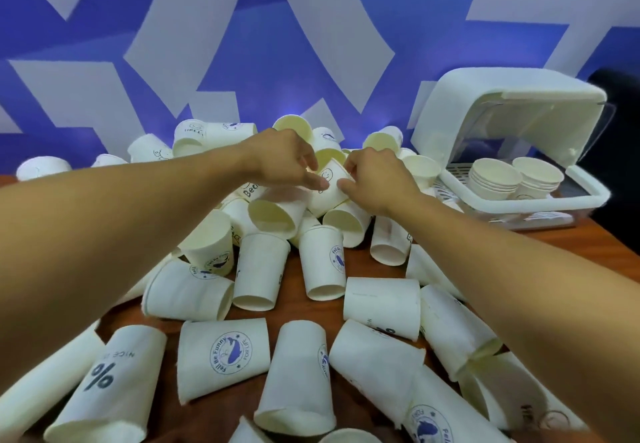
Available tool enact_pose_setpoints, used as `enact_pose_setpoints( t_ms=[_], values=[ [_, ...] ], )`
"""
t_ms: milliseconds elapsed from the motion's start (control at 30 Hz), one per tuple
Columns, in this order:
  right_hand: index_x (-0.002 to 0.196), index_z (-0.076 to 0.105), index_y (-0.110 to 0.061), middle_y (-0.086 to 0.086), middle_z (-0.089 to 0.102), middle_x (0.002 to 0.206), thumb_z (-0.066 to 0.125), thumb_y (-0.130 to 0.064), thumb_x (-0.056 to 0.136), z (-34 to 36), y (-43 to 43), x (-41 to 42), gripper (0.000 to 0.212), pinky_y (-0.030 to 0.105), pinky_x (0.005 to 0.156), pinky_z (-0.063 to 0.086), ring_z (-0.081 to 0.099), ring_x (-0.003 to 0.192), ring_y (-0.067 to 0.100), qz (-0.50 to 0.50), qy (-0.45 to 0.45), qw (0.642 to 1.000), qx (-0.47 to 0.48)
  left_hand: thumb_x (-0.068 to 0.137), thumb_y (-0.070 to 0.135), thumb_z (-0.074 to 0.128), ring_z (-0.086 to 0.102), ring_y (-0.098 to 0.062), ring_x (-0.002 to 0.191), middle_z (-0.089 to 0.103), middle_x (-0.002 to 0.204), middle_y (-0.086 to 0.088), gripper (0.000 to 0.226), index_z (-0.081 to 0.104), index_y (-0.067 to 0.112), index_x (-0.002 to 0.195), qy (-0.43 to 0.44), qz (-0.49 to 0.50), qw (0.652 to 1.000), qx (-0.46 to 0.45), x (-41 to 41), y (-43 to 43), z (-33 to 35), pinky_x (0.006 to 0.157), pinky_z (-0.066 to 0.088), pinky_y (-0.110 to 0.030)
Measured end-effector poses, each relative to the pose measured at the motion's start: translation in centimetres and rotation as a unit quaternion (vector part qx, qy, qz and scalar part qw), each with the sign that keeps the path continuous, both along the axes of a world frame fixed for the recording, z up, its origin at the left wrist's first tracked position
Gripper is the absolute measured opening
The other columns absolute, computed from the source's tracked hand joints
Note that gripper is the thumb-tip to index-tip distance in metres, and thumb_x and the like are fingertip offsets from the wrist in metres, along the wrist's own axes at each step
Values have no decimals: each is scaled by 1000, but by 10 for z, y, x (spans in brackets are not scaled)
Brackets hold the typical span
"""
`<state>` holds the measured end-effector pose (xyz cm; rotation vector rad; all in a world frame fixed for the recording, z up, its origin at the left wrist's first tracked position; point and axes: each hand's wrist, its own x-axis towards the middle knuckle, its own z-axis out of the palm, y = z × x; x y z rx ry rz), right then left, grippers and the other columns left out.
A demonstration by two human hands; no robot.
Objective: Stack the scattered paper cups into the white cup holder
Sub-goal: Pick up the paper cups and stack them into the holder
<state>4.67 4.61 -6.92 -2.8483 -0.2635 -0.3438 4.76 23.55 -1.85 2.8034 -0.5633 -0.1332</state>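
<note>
Both hands, left point(291, 162) and right point(375, 179), pinch one cup point(329, 188) atop the pile point(263, 269), fingers closed on its sides; light, crushable paper wants gentle wall grips. The holder point(512, 152) sits right, part-filled.

One front paper cup point(223, 356) bore a round stamp reading "Feli Be Funny FOR LIFE"; another cup point(104, 383) carried a large "%".
</note>
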Motion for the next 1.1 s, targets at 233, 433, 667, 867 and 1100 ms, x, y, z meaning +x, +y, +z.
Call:
enact_pose_setpoints(
  t_ms=[233, 433, 667, 867, 1100],
  values=[
    [92, 63, -22, 3, 62, 88, 63, -34, 84, -1, 6, -3, 15, 40, 73, 54, 58, 82, 23, -7, 0, 1000, 30, 54, 55, 86, 52, -4, 97, 50, 118, 20, 69, 60, 41, 117, 38, -153, 985, -70, -25, 18, 10, 78, 43, -18],
    [89, 63, -20, 3, 63, 86, 63, -33, 85, 4, 8, -12, 13, 39, 73, 54, 58, 81, 24, 7, -8, 999, 38, 61, 39, 81, 52, -9, 92, 49, 113, 11, 47, 57, 44, 101, 5, -204, 978, 40, -34, 24, 4, 82, 51, -35],
    [90, 60, -23, 0, 62, 87, 61, -34, 87, 20, 1, -32, 11, 32, 65, 48, 57, 80, 22, 12, -52, 998, 31, 73, 11, 69, 56, -15, 70, 61, 82, 8, 19, 70, 23, 88, -210, -220, 952, 44, -36, 20, 9, 58, 47, -31],
    [92, 60, -21, 2, 66, 89, 59, -34, 89, 52, -30, -61, 14, 34, 68, 47, 57, 83, 26, -7, -113, 993, 17, 90, 14, 61, 58, -30, 74, 66, 92, -3, 26, 50, 23, 113, -403, -199, 891, 70, -38, 3, 25, 53, 39, -30],
    [94, 61, -20, 2, 69, 89, 56, -36, 90, 76, -69, -96, 17, 40, 69, 53, 60, 80, 26, -41, -153, 987, 19, 99, 21, 46, 44, -33, 52, 56, 76, -9, 15, 56, 13, 90, -442, -152, 883, 43, -59, -43, 48, 49, 27, -29]
  ],
)
